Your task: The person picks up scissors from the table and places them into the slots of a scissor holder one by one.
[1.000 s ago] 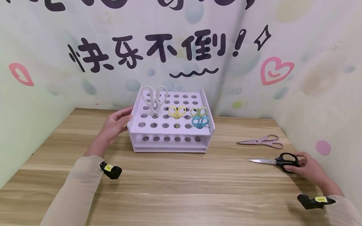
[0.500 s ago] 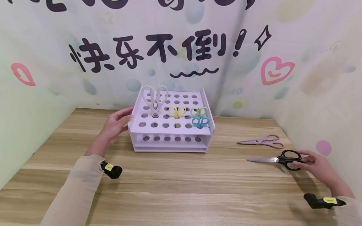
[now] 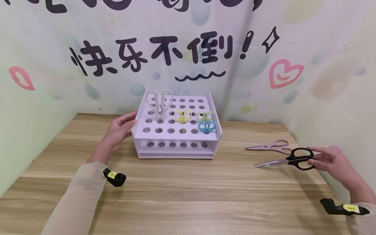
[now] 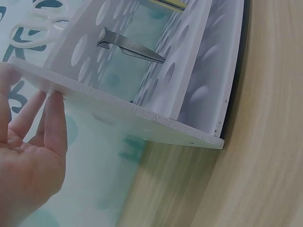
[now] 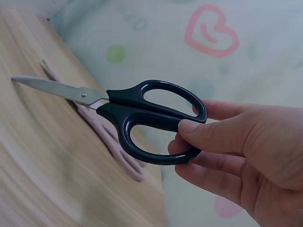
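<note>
At the right, my right hand [image 3: 335, 163] pinches black-handled scissors [image 5: 123, 113] by the ends of their finger loops. Their silver blades are together and point left, and the handles are lifted off the table. My left hand [image 3: 117, 130] rests its fingertips against the left side panel of a white rack [image 3: 176, 156] full of round holes. White scissors [image 3: 160, 107], yellow-handled scissors [image 3: 183, 117], green-handled scissors [image 3: 205, 116] and blue-handled scissors [image 3: 207, 126] stand in the rack, handles up. In the left wrist view, a metal blade [image 4: 135, 49] passes down between its shelves.
Mauve scissors [image 3: 264, 147] lie on the wooden table [image 3: 188, 195] just behind the black pair, partly covered by it in the head view. A printed cloth backdrop [image 3: 205, 71] rises behind the table and along both sides.
My right hand has raised the black-handled scissors by their handles, moving up and slightly right. The left hand and the rack have stayed in place.
</note>
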